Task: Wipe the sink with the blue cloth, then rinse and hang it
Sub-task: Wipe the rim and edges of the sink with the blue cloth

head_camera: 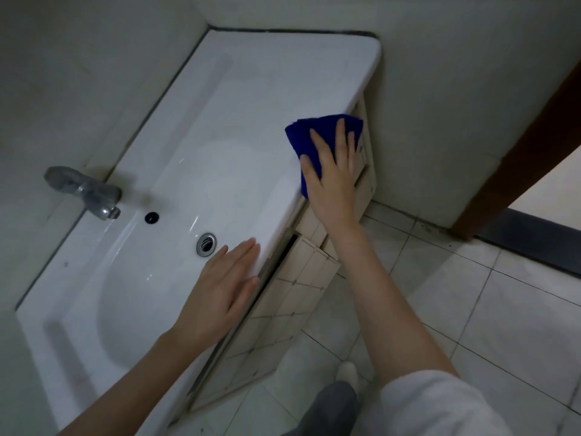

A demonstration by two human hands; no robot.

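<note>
A white ceramic sink (239, 99) runs diagonally across the head view, with a round basin, a metal drain (206, 243) and a chrome faucet (83, 191) at the left. The folded blue cloth (303, 136) lies over the sink's front edge on the right. My right hand (333, 174) presses flat on the cloth with straight, spread fingers. My left hand (224, 287) rests flat on the sink's front rim beside the drain, fingers straight and holding nothing.
Tiled cabinet panels (295, 278) sit under the sink, one standing ajar. Grey walls close in behind and to the left. Pale floor tiles (471, 294) spread to the right, with a brown door frame (518, 146) at far right. My foot (345, 372) shows below.
</note>
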